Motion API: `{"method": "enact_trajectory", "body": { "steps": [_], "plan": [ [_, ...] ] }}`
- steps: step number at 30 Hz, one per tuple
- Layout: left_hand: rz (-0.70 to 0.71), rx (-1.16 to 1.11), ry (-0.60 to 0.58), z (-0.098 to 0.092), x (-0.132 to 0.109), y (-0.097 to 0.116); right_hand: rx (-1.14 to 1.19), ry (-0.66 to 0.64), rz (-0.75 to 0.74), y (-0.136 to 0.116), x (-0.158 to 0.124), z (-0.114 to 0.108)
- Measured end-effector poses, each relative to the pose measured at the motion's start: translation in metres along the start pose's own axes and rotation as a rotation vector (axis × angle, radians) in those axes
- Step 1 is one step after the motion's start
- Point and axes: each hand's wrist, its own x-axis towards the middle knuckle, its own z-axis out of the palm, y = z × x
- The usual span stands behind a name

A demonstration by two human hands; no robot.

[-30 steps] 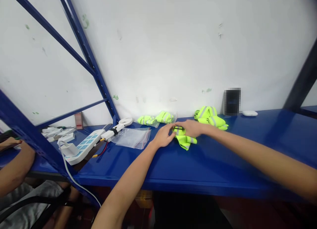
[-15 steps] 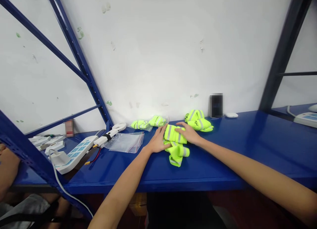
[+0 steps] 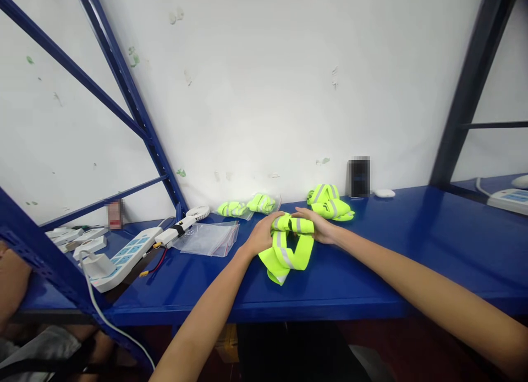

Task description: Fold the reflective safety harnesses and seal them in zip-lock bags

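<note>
A neon-yellow reflective strap (image 3: 293, 224) with grey stripes is partly rolled up between my hands above the blue tabletop. Its loose end (image 3: 284, 255) loops down toward me. My left hand (image 3: 262, 233) grips the roll's left side, and my right hand (image 3: 317, 225) closes on its right side; some fingertips are hidden behind the fabric. Behind my right hand lie more yellow reflective straps (image 3: 332, 208), bundled loosely. Two folded yellow bundles (image 3: 263, 203), seemingly in clear bags, rest by the wall beyond my left hand.
Clear zip bags (image 3: 206, 239) lie left of my hands, beside a white handheld fan (image 3: 198, 212). Further left are a power strip (image 3: 130, 255) and a blue rack post (image 3: 53, 250). A dark phone-like object (image 3: 358, 177) and a white case (image 3: 384, 194) stand at the back right.
The rolled part of the strap has turned from lying flat to being held edge-up between my hands. Its loose end now hangs in a wider loop toward the front left.
</note>
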Motion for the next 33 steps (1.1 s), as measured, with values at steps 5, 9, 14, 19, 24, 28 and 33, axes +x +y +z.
{"method": "enact_trajectory", "body": {
  "steps": [5, 9, 14, 19, 24, 28, 33],
  "plan": [
    [-0.007, -0.066, -0.001, -0.003, -0.001, -0.005, 0.053, -0.147, -0.024, -0.001, -0.007, -0.001],
    [-0.124, -0.143, 0.045, -0.002, -0.002, -0.017, 0.155, -0.301, -0.093, -0.002, -0.017, 0.007],
    [-0.241, -0.324, 0.11, 0.001, -0.003, -0.024, 0.095, -0.25, -0.18, 0.0, -0.014, 0.014],
    [-0.29, -0.544, 0.11, 0.003, 0.002, -0.022, -0.07, -0.022, -0.2, 0.008, 0.0, 0.007],
    [-0.459, -0.895, 0.008, 0.001, 0.003, -0.023, -0.461, 0.105, -0.263, 0.01, 0.004, 0.003],
    [-0.445, -0.966, 0.047, 0.003, 0.0, -0.019, -0.447, 0.156, -0.313, 0.011, 0.005, 0.007],
    [-0.327, -0.853, 0.022, 0.002, -0.002, -0.009, -0.212, 0.228, -0.316, 0.014, 0.007, 0.009]
  ]
}}
